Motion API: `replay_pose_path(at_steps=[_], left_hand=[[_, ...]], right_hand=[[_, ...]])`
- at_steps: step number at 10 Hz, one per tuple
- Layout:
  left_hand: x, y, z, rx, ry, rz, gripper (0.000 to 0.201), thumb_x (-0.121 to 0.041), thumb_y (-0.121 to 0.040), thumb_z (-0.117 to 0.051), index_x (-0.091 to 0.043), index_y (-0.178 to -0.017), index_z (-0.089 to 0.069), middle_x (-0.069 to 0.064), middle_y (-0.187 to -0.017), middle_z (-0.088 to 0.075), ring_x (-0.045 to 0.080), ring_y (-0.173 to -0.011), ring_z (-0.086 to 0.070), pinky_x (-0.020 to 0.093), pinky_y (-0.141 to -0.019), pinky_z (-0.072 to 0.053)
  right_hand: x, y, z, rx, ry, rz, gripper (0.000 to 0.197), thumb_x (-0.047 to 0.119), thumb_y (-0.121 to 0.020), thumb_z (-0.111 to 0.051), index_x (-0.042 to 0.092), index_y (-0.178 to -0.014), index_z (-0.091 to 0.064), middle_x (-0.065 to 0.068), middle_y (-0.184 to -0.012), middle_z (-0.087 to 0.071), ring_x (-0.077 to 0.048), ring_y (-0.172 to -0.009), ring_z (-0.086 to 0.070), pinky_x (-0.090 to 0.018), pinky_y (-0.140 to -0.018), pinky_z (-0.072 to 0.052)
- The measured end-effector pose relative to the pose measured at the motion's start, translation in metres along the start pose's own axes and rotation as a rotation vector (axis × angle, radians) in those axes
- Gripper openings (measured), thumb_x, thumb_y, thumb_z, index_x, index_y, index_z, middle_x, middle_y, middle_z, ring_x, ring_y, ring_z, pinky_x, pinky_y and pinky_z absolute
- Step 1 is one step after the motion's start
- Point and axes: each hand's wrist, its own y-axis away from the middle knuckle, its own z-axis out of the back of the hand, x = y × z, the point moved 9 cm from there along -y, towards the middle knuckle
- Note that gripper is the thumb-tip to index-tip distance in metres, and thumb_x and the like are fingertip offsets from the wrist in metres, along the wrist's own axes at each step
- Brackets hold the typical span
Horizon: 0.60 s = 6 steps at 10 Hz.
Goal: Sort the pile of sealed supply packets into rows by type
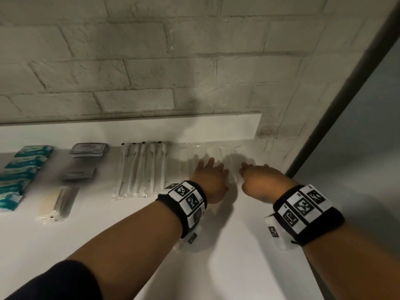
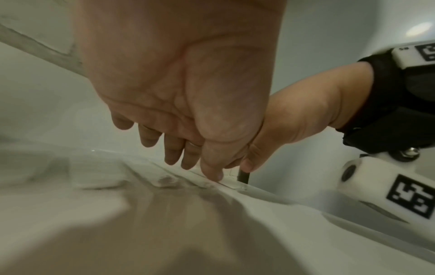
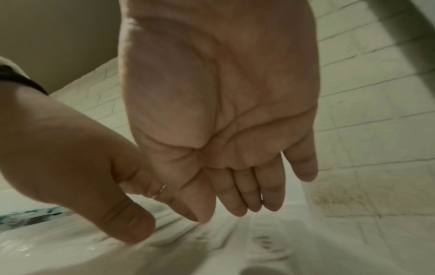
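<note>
Both hands out over the far right end of the white counter (image 1: 216, 245), side by side, palms down. My left hand (image 1: 211, 180) has fingers straight and slightly spread, tips resting on the clear flat packets (image 1: 213, 151); the left wrist view shows the thumb tip touching a packet edge. My right hand (image 1: 258, 179) sits just beside it, fingers extended and held together, nothing gripped; from the right wrist view the palm is flat and relaxed. I can't tell whether the right fingertips actually touch the plastic, too blurred there.

Packets already lie in rows along the back of the counter, against the brick wall (image 1: 151, 61). From left: teal packets (image 1: 23, 167) in an overlapping column, grey foil sachets (image 1: 87, 153), below them a pale yellowish packet bundle (image 1: 57, 201), then long white swab packets (image 1: 141, 167) laid parallel, then the clear ones under my hands

Marker bands on both wrists
</note>
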Motion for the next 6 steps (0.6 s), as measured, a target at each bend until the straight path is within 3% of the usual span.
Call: replay_pose_path(at_steps=[1, 2, 4, 5, 6], left_hand=[[-0.019, -0.008, -0.002, 0.008, 0.005, -0.044, 0.063, -0.043, -0.095, -0.042, -0.019, -0.15, -0.025, 0.005, -0.16, -0.02, 0.034, -0.148, -0.005, 0.052, -0.117, 0.001], [-0.023, -0.012, -0.006, 0.029, -0.003, -0.023, 0.063, -0.046, -0.094, -0.042, -0.019, -0.149, -0.029, 0.005, -0.159, -0.022, 0.034, -0.148, -0.006, 0.054, -0.116, 0.002], [-0.023, -0.012, -0.005, 0.0, -0.003, -0.035, 0.061, -0.045, -0.094, -0.043, -0.019, -0.148, -0.031, 0.006, -0.158, -0.024, 0.035, -0.147, -0.008, 0.054, -0.116, 0.0], [-0.024, -0.008, 0.003, -0.093, -0.003, -0.047, 0.062, -0.043, -0.093, -0.046, -0.017, -0.148, -0.032, 0.009, -0.157, -0.025, 0.035, -0.147, -0.008, 0.052, -0.116, -0.001], [-0.026, 0.002, 0.008, -0.135, 0.022, -0.062, 0.065, -0.043, -0.093, -0.05, -0.016, -0.148, -0.032, 0.01, -0.156, -0.028, 0.035, -0.147, -0.012, 0.05, -0.118, -0.005]], right_hand=[[-0.015, 0.0, -0.007, 0.044, -0.02, -0.05, 0.057, 0.013, -0.091, -0.039, 0.009, -0.147, -0.029, -0.012, -0.133, -0.055, -0.03, -0.117, -0.055, -0.037, -0.099, -0.041], [-0.017, -0.004, -0.011, 0.059, -0.05, -0.069, 0.062, 0.012, -0.092, -0.04, 0.008, -0.15, -0.02, -0.013, -0.129, -0.058, -0.029, -0.111, -0.059, -0.035, -0.091, -0.048], [-0.018, -0.008, -0.015, 0.041, -0.042, -0.075, 0.067, 0.01, -0.092, -0.039, 0.007, -0.152, -0.01, -0.013, -0.13, -0.057, -0.029, -0.112, -0.059, -0.034, -0.092, -0.048], [-0.024, -0.007, -0.014, 0.008, -0.095, -0.073, 0.067, 0.01, -0.09, -0.038, 0.012, -0.153, -0.014, -0.011, -0.145, -0.045, -0.03, -0.123, -0.052, -0.036, -0.101, -0.044], [-0.027, 0.005, -0.011, -0.1, -0.079, -0.052, 0.053, 0.014, -0.091, -0.039, 0.014, -0.144, -0.035, -0.01, -0.151, -0.032, -0.03, -0.125, -0.049, -0.038, -0.102, -0.042]])
